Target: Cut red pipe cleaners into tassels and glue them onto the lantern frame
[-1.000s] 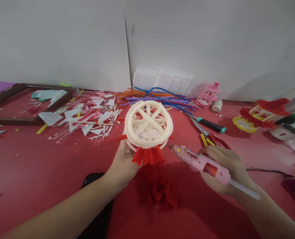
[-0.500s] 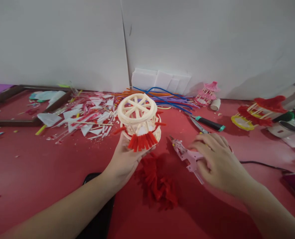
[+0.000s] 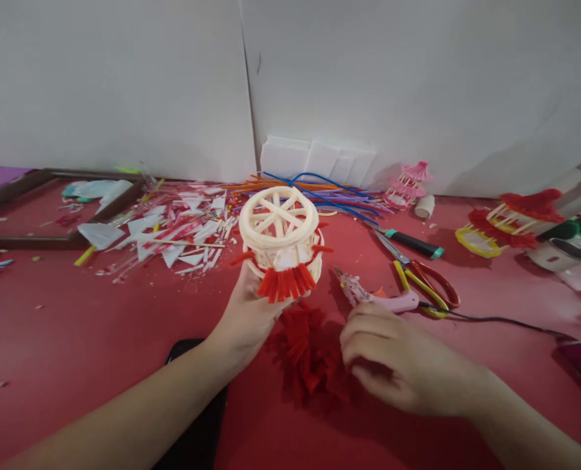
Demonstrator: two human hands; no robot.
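Observation:
My left hand [image 3: 251,320] is closed round the lower part of a cream pipe-cleaner frame [image 3: 278,219]. A spoked, wheel-like ring tops the frame, and short red pipe-cleaner pieces [image 3: 286,282] fan out from its front like a fringe. Several single red pieces stick out at its sides. Below it on the table lies a loose pile of red pipe-cleaner pieces [image 3: 310,359]. My right hand [image 3: 398,359] is beside that pile, fingers loosely bent and nothing visible in them. Just beyond its knuckles rests a pink glue gun [image 3: 393,301], partly hidden by the hand.
Scissors [image 3: 427,281] and a black-and-green-handled tool [image 3: 415,243] lie at right. Behind are pipe cleaners [image 3: 320,189], a pink model tower [image 3: 408,183] and a red-yellow one [image 3: 510,222]. Scraps [image 3: 173,228] and a brown frame [image 3: 31,241] lie left; a black device [image 3: 197,418] is near my left forearm.
My right hand has let go of the glue gun, now lying on the table, and moved left and nearer towards the red pile. The scissors' handles are uncovered. The left hand still holds the frame.

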